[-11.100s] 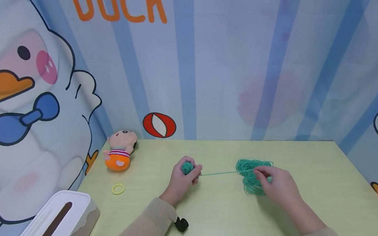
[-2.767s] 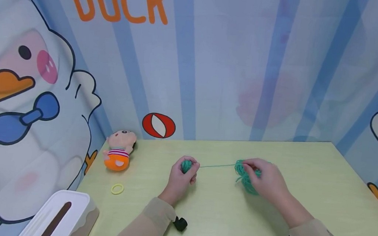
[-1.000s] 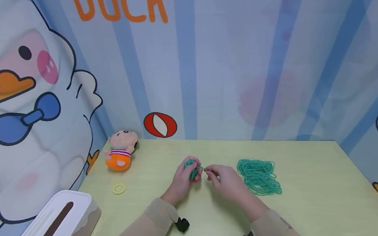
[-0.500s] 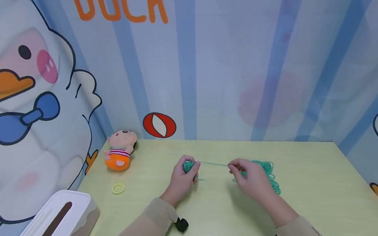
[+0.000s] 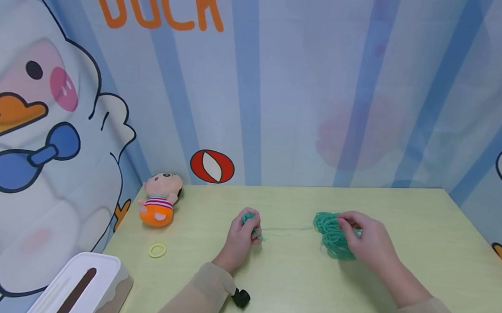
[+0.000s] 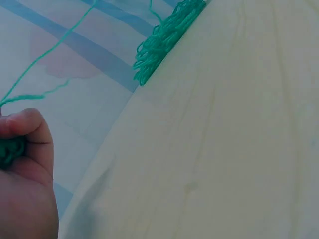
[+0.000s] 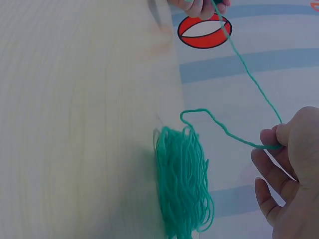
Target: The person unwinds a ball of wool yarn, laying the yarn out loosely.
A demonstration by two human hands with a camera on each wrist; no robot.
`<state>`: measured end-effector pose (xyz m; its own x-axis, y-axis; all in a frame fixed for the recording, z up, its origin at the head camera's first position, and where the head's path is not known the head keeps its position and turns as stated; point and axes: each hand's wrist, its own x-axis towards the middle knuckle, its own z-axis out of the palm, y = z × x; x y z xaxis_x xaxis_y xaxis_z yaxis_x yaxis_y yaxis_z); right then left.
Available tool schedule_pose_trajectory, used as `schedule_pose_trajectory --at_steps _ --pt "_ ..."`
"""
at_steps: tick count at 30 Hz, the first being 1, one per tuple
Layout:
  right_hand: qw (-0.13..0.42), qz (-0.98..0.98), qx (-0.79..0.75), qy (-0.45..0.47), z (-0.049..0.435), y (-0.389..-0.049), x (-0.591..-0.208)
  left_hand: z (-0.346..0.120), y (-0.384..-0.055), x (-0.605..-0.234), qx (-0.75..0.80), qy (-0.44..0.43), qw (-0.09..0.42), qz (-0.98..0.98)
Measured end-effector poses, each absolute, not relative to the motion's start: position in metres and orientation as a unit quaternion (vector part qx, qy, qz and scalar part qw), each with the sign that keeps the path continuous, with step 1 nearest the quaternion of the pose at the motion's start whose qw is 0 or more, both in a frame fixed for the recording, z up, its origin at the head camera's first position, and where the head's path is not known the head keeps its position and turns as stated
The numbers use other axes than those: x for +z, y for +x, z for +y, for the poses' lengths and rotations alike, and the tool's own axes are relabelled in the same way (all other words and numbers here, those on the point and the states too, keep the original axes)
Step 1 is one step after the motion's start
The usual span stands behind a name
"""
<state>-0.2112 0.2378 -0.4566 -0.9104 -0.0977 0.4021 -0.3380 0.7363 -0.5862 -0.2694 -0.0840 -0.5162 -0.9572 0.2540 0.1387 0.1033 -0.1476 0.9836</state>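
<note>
My left hand [image 5: 241,234] grips a small ball of green yarn [image 5: 247,217], mostly hidden by the fingers; a short loose tail sticks out beside the thumb in the left wrist view. A single strand [image 7: 247,72] runs from it across to my right hand [image 5: 370,237], whose thumb and index finger pinch it. From that pinch the strand curves down to a loose skein of green yarn [image 7: 182,184] lying on the table. In the head view the right hand hovers over the skein's right side and covers part of it.
A plush doll [image 5: 158,201] in orange shorts sits at the table's back left, with a yellow ring [image 5: 157,251] in front of it. The white-lidded box [image 5: 86,281] stands at the front left. A printed curtain [image 5: 301,82] hangs behind the table [image 5: 294,287].
My right hand went from close beside the left hand out to the right over the skein, drawing the strand along. The left hand stays in place, its grip on the ball slightly turned.
</note>
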Motion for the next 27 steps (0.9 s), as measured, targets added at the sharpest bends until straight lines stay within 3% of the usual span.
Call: schedule_pose_trajectory --at_steps 11,22,27 --pt "0.136 -0.946 0.290 0.051 0.274 -0.209 -0.470 -0.086 -0.269 -0.519 0.717 0.118 -0.010 0.687" --pt "0.060 -0.966 0.251 -0.023 0.287 -0.214 -0.480 -0.082 -0.269 -0.518 0.779 0.141 0.033 0.611" --pt "0.087 -0.965 0.248 -0.022 0.264 -0.216 -0.476 -0.081 -0.270 -0.518 0.778 0.150 0.048 0.609"
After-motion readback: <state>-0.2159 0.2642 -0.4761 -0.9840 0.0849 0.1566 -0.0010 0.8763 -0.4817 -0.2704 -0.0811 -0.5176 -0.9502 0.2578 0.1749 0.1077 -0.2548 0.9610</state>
